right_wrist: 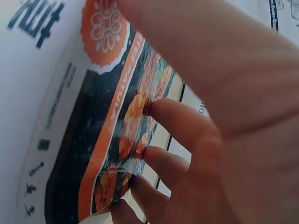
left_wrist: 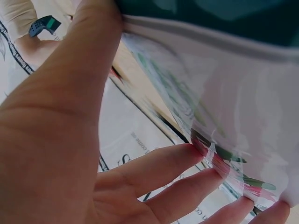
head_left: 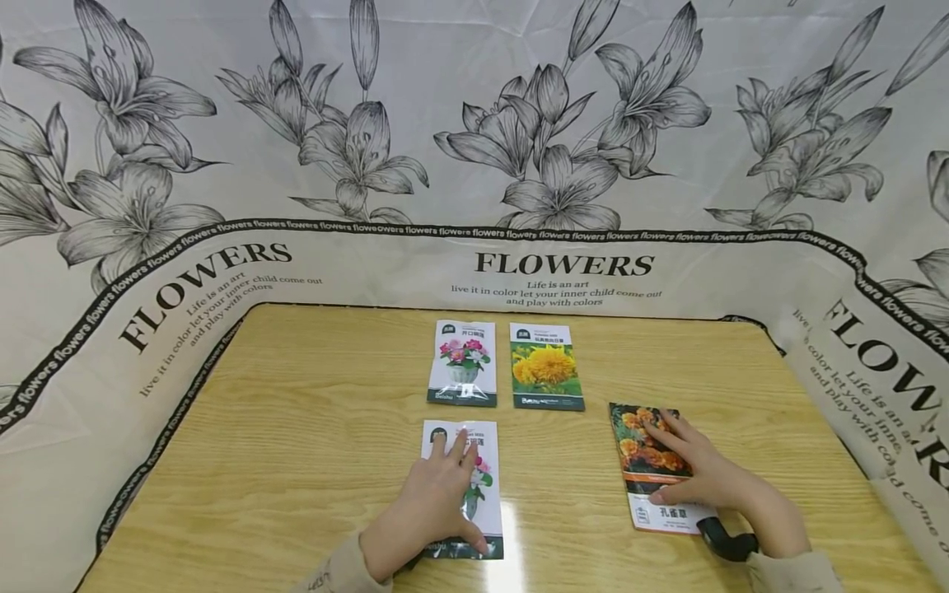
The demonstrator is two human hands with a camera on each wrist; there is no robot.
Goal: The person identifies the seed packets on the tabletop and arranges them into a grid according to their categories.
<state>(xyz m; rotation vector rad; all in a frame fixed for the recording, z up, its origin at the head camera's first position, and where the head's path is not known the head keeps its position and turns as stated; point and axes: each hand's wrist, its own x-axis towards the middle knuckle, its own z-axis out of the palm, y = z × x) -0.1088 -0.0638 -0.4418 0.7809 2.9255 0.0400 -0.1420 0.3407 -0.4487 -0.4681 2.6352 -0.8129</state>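
Note:
My left hand [head_left: 430, 498] rests with spread fingers on a white seed packet [head_left: 487, 504] picturing pink flowers, at the table's near middle. In the left wrist view its fingertips [left_wrist: 212, 175] touch the printed flowers on that packet's glossy front. To the right, my right hand [head_left: 708, 473] lies over a marigold seed packet [head_left: 639, 449] with orange blooms and an orange band, turned slightly askew. Its fingers press on the bloom picture and its thumb reaches across the lower white part, as the right wrist view also shows the marigold packet [right_wrist: 70, 158].
Behind the hands lie another pink-flower seed packet [head_left: 463, 379] and a yellow-flower seed packet [head_left: 549, 379], side by side. The wooden table [head_left: 311, 428] is bordered by a white cloth [head_left: 400, 272] printed with flowers and lettering. A black wrist device [head_left: 726, 541] sits at my right wrist.

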